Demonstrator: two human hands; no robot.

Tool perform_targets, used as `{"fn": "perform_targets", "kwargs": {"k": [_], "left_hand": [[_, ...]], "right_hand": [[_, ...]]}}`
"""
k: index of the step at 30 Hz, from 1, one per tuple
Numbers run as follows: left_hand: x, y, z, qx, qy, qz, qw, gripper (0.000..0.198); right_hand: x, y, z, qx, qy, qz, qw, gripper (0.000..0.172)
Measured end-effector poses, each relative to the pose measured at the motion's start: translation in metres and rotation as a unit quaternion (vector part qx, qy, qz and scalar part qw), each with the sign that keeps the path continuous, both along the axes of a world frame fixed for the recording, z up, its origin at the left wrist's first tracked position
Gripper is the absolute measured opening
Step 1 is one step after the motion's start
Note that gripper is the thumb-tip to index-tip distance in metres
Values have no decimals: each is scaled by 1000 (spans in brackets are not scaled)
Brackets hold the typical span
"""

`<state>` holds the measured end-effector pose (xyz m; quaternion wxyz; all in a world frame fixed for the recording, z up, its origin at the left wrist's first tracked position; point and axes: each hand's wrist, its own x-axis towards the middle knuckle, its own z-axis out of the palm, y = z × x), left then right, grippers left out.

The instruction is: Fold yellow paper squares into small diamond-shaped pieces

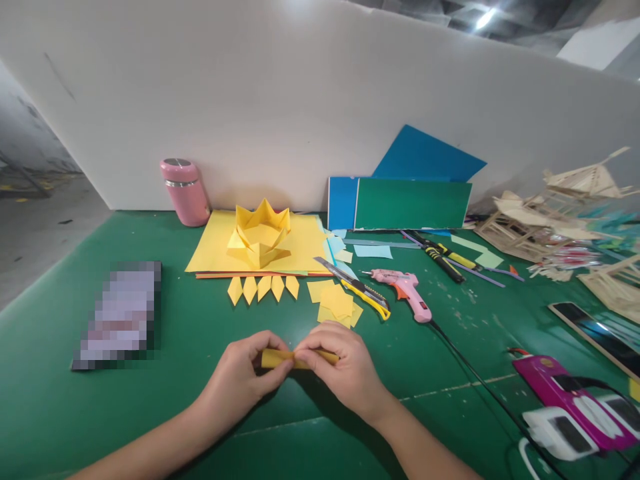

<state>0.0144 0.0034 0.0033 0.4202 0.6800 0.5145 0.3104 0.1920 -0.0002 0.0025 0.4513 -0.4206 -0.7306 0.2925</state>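
A narrow strip of folded yellow paper [273, 359] is pinched between my two hands, low over the green table. My left hand [245, 373] grips it near the middle with thumb and forefinger. Close beside, my right hand [345, 367] holds its right part the same way, fingertips almost meeting. Just beyond lie loose yellow paper squares [335, 301] and a row of small folded yellow diamonds [264, 289]. A yellow folded-paper ring with pointed tips [260, 237] stands on a stack of yellow sheets [210, 247].
To the right lie a utility knife [365, 293], a pink glue gun [405, 290] with a trailing black cord, and a magenta power strip [550, 380]. A pink flask [186, 193] stands at the back left. Stick models [525, 220] crowd the far right. A pixelated flat object [123, 310] lies left.
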Motion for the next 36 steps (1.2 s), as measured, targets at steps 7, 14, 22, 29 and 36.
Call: {"fn": "perform_targets", "kwargs": {"k": [7,14,22,29,36], "left_hand": [[-1,2,2,-53,-96,37,993,15],[-4,3,4,17,-94,66,993,13],[1,-3,2,41,-35,-11,998,18],[-1,-2,1,16,-3,9,1000,20],[-2,-3,-2,48,21,-8,999,18]], "right_hand": [[7,2,2,1,4,-33,999,16],[9,5,4,16,23,-54,998,17],[0,0,3,-7,11,-4,1000,17],[3,-2,1,-106,18,6,994,16],[3,-4,3,-154,0,34,987,31]]}}
